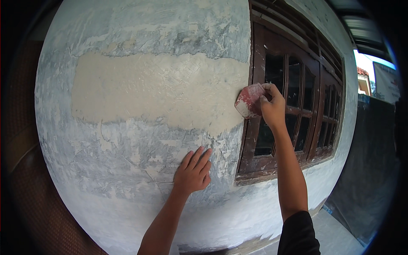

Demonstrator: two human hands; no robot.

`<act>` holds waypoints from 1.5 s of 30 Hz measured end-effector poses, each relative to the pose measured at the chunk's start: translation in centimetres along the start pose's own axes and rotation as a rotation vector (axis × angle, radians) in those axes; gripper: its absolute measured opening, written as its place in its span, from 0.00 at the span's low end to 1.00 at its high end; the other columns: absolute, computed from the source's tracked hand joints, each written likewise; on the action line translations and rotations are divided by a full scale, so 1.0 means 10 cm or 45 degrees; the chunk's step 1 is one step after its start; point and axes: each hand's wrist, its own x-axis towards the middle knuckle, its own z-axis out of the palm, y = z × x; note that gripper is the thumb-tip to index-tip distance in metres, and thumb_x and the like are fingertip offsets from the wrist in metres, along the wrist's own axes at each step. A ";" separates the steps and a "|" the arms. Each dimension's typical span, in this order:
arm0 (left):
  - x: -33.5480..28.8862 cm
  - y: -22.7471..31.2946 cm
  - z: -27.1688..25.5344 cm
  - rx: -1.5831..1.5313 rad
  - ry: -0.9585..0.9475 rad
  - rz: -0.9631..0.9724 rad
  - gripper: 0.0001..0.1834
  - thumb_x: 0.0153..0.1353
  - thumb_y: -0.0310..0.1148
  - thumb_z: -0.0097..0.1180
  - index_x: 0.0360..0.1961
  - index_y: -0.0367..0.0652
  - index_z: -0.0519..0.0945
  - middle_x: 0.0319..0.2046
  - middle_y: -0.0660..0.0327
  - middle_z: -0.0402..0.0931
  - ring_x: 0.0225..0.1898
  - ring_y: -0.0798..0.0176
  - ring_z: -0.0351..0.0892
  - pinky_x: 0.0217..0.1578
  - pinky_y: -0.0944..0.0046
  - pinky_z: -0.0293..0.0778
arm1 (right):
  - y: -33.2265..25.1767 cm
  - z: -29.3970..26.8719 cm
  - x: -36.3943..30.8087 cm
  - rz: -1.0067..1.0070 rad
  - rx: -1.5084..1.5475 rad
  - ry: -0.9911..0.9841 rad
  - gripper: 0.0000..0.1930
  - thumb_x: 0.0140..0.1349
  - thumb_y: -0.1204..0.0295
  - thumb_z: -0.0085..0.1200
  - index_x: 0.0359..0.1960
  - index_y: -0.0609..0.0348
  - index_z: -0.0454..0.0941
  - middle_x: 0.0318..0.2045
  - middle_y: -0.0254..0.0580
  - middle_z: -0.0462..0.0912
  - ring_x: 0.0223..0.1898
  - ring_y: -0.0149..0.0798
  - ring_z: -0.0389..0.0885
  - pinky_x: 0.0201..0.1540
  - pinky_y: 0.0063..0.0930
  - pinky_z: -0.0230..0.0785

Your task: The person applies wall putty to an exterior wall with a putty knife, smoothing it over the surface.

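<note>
My right hand (pixel 273 106) pinches a flat red scraper (pixel 250 101) smeared with pale filler. The scraper's edge lies at the right end of a wide beige band of wet-looking filler (pixel 161 91), beside the window frame. My left hand (pixel 194 171) is open, its fingers stretched out against the patchy grey-white wall (pixel 127 157) below the band. Part of the scraper is hidden behind my right fingers.
A dark brown wooden window (pixel 314 114) with glass panes is set into the wall at right. Woven brown panels (pixel 38 208) stand at the far left. A dark sheet (pixel 361 170) hangs at the far right, above a pale floor (pixel 335 233).
</note>
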 end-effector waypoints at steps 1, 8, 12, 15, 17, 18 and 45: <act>0.00 0.01 -0.01 -0.006 -0.003 0.003 0.11 0.54 0.37 0.49 0.35 0.49 0.81 0.63 0.62 0.72 0.67 0.57 0.65 0.67 0.51 0.57 | 0.09 -0.08 -0.02 -0.001 -0.002 0.002 0.14 0.55 0.86 0.45 0.44 0.67 0.76 0.38 0.46 0.83 0.41 0.34 0.81 0.49 0.26 0.70; 0.00 -0.01 -0.01 -0.041 0.006 0.004 0.11 0.49 0.35 0.52 0.33 0.45 0.80 0.62 0.60 0.73 0.65 0.55 0.67 0.66 0.50 0.58 | 0.14 0.09 -0.60 0.479 0.518 0.196 0.12 0.58 0.86 0.46 0.43 0.65 0.73 0.35 0.37 0.80 0.35 0.26 0.75 0.39 0.20 0.67; 0.03 -0.01 -0.01 -0.041 -0.002 0.020 0.11 0.49 0.35 0.52 0.34 0.45 0.80 0.62 0.59 0.72 0.66 0.54 0.66 0.66 0.50 0.57 | 0.37 0.12 -0.80 0.557 0.386 0.372 0.11 0.58 0.84 0.47 0.42 0.64 0.72 0.33 0.36 0.79 0.30 0.24 0.73 0.32 0.17 0.65; 0.01 0.01 0.02 -0.055 -0.011 0.029 0.12 0.49 0.35 0.52 0.35 0.45 0.80 0.62 0.59 0.72 0.66 0.54 0.66 0.66 0.49 0.57 | 0.36 0.04 -0.90 0.717 0.349 0.596 0.11 0.58 0.85 0.46 0.43 0.64 0.72 0.32 0.38 0.80 0.27 0.24 0.74 0.30 0.18 0.65; 0.00 0.00 0.04 -0.042 -0.015 0.029 0.12 0.50 0.36 0.52 0.35 0.45 0.80 0.62 0.58 0.71 0.66 0.53 0.65 0.67 0.48 0.57 | 0.28 0.09 -0.90 0.650 0.589 0.605 0.11 0.59 0.85 0.46 0.44 0.65 0.71 0.32 0.39 0.81 0.27 0.25 0.75 0.30 0.19 0.66; -0.01 0.00 0.03 -0.048 -0.022 0.036 0.12 0.50 0.36 0.52 0.35 0.45 0.80 0.62 0.58 0.71 0.66 0.53 0.65 0.67 0.48 0.57 | 0.22 0.17 -0.85 0.607 0.639 0.543 0.12 0.60 0.85 0.45 0.45 0.65 0.71 0.32 0.39 0.81 0.29 0.26 0.76 0.32 0.21 0.69; -0.02 -0.01 0.03 -0.058 -0.011 0.039 0.13 0.49 0.36 0.54 0.36 0.43 0.79 0.63 0.57 0.70 0.67 0.52 0.64 0.66 0.47 0.57 | 0.22 0.18 -0.98 0.749 0.612 0.831 0.14 0.56 0.85 0.43 0.45 0.68 0.72 0.38 0.44 0.80 0.38 0.32 0.79 0.45 0.24 0.71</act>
